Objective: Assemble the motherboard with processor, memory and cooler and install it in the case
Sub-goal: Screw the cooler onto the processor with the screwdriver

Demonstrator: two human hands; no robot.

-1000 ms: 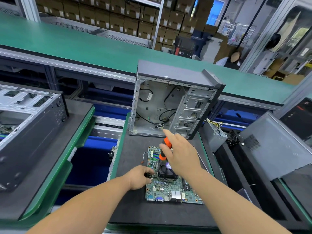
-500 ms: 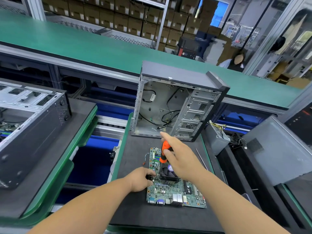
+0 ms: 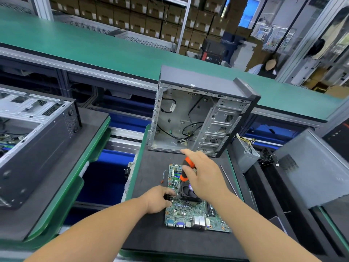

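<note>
- Right hand (image 3: 204,178) grips our orange screwdriver (image 3: 186,169), shaft angled down-left onto the cooler (image 3: 189,193).
- Left hand (image 3: 158,200) pinches the cooler's near-left corner; motherboard (image 3: 196,214) lies directly below both hands.

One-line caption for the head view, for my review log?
Right hand drives an orange screwdriver at the cooler; left hand steadies the motherboard.
</note>
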